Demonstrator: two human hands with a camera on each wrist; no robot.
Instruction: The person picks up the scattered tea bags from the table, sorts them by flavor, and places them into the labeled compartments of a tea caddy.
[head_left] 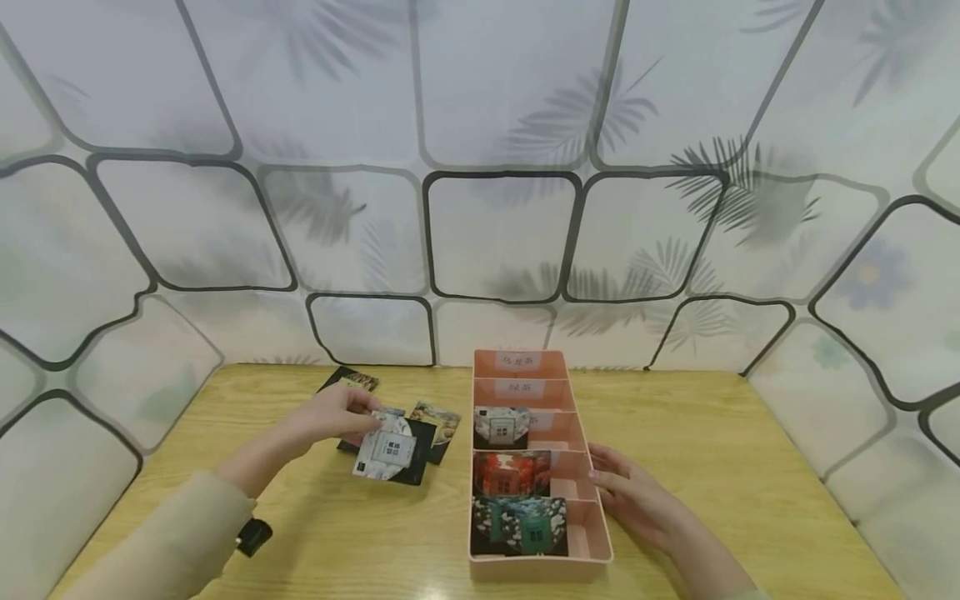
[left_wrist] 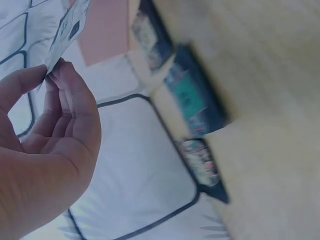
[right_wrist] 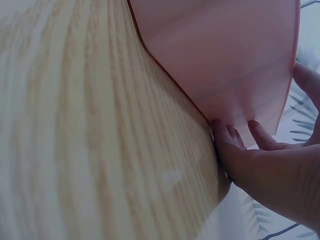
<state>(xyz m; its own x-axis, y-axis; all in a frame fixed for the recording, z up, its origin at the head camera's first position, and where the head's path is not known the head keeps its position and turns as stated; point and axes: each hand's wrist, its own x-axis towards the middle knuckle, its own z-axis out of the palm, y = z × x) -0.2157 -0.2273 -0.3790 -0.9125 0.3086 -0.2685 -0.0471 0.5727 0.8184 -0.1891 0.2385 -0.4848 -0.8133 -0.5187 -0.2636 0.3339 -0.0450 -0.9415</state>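
Observation:
Between the thumb and fingertips of my left hand (head_left: pixel 341 417) is a white-and-black tea packet (head_left: pixel 390 450), pinched by its edge. It tilts above other packets on the table; the left wrist view shows the packet (left_wrist: pixel 67 32) nearly edge-on. My right hand (head_left: pixel 637 500) touches the right side of a pink divided box (head_left: pixel 540 572), its fingers against the outer wall (right_wrist: pixel 215 55) in the right wrist view. Inside the box, a white-and-black packet (head_left: pixel 501 427) lies in the middle compartment. Nearer me are a red packet (head_left: pixel 512 473) and overlapping green packets (head_left: pixel 536 533).
Loose packets lie left of the box, among them a yellowish one (head_left: pixel 442 421) and a dark one (head_left: pixel 348 379). In the left wrist view a green-labelled packet (left_wrist: pixel 190 97) shows. A patterned curtain (head_left: pixel 495 237) closes off the wooden table's (head_left: pixel 675 425) far side.

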